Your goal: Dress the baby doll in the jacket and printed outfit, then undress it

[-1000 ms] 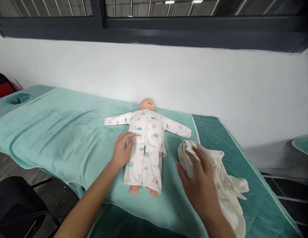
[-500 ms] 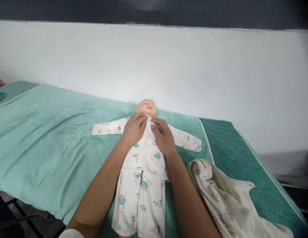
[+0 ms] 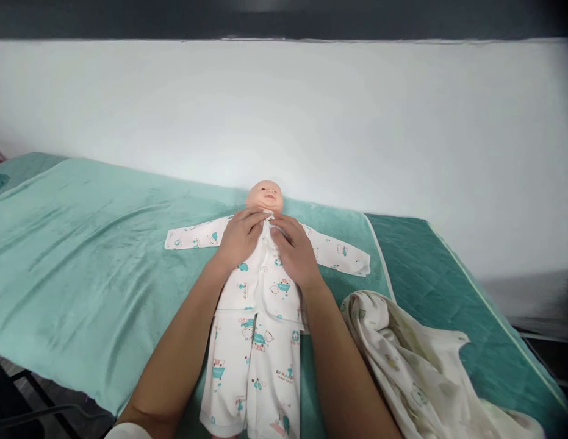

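I have the baby doll as my landmark: it lies on its back on the teal towel, head toward the white wall, sleeves spread flat to either side. Laid out that way, the front of its printed white top faces straight up at me, which puts the neckline and the middle seam within easy reach of both hands.

My left hand and right hand sit side by side on the doll's upper chest, just below its chin. The fingers of the left hand curl inward onto the collar edge, and those of the right hand meet them at the centre seam, thumbs close together. Both look pinched down on the fabric of the top where its two front flaps meet; I judge the hold to be a light gather of cloth, though the fingertips themselves are partly hidden by the knuckles, so I can't see exactly what lies between them.

The matching trousers run from the doll's waist toward me, between my forearms. A loose cream garment lies crumpled to the doll's left side, near its legs, untouched, partly on the darker green mattress cover.
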Tool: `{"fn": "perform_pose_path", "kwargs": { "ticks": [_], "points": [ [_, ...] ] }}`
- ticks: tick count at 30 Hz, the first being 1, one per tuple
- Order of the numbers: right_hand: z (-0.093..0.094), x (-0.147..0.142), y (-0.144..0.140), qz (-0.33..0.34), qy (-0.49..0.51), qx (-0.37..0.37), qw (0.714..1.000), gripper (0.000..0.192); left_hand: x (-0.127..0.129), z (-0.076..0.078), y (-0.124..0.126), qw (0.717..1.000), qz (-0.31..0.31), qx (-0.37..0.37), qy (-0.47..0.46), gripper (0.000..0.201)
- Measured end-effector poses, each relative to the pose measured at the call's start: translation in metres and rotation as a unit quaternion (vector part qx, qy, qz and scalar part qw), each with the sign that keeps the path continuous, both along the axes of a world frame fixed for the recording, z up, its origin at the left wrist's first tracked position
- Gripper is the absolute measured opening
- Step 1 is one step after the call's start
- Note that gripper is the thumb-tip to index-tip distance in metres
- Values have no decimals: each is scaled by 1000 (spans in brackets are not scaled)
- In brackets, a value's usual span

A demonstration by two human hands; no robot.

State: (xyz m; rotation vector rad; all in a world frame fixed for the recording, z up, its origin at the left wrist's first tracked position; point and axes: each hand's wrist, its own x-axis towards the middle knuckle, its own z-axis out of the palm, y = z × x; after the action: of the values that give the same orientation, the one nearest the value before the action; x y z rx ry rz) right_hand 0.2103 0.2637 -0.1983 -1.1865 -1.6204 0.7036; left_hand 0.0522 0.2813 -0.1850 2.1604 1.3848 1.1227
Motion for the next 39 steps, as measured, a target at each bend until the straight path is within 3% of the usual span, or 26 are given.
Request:
{"fn": "perform_pose_path", "kwargs": {
  "ticks": [5,9,12,19,26,32,39],
  "points": [
    [-2,3,0,36,-42,3,998,34,-1,-3,1,1000,-10,-10,22,43],
    [-5,3,-1,22,3,-9,1000,41,0,-2,0,1000,4,-6,-16,39],
    [-3,2,1,31,-27,-4,999,48,1,-2,0,999,14,-6,-40,33],
    [-1,1,5,33,-64,9,997,44,-1,-3,-1,1000,1,-2,29,40],
    [-4,5,22,43,-43,63,996,31,-1,-1,-5,998,-8,-3,63,42],
    [11,14,47,82,-71,-6,994,13,1,4,-1,999,1,-14,-40,36],
    [16,15,49,74,-29,-23,997,8,1,4,-1,1000,8,-17,-13,34]
  ]
}}
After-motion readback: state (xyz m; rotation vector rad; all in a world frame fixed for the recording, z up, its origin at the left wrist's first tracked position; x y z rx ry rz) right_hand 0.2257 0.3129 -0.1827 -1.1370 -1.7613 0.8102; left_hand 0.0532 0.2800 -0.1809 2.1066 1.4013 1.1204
